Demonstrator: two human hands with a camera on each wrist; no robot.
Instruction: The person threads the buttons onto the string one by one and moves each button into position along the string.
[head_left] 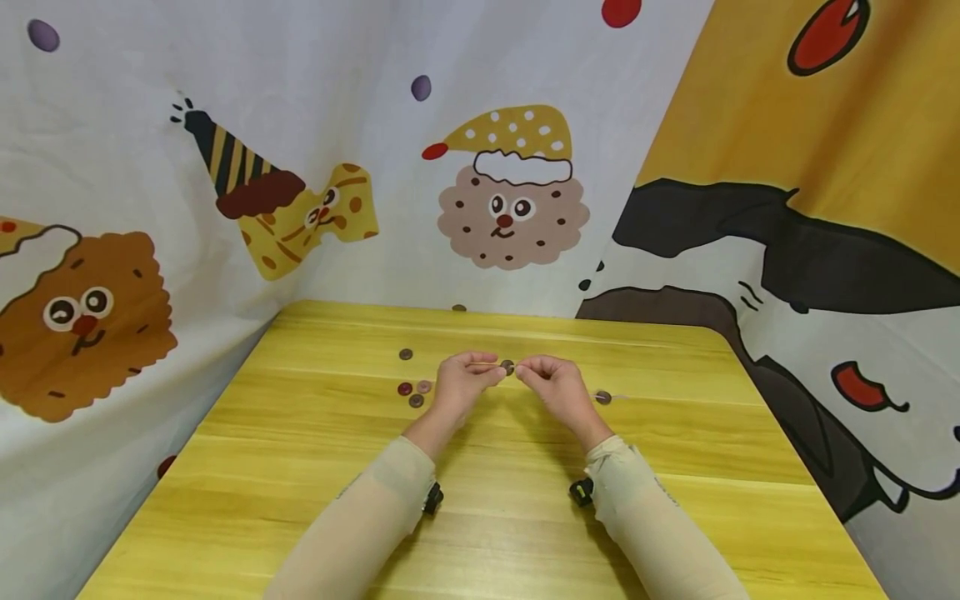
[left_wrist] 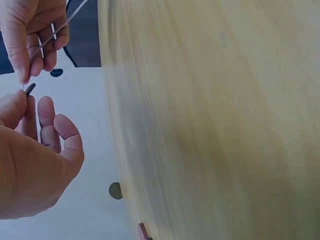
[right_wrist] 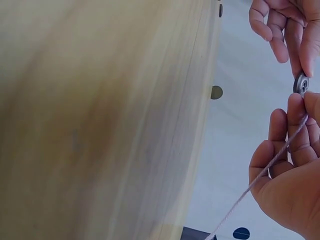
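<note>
Above the middle of the table, my left hand pinches a dark round button by its edge between thumb and fingertips. Facing it, my right hand pinches a thin pale string right at the button's rim, the other fingers loosely bent. In the right wrist view the string trails from those fingertips down across the palm. The button stands nearly edge-on in the left wrist view. Right of my right hand, another button lies on the table with pale string beside it.
Left of my hands, a dark red button, a pinkish button and a brown button lie close together. Another brown button lies behind them. A printed curtain hangs behind the wooden table.
</note>
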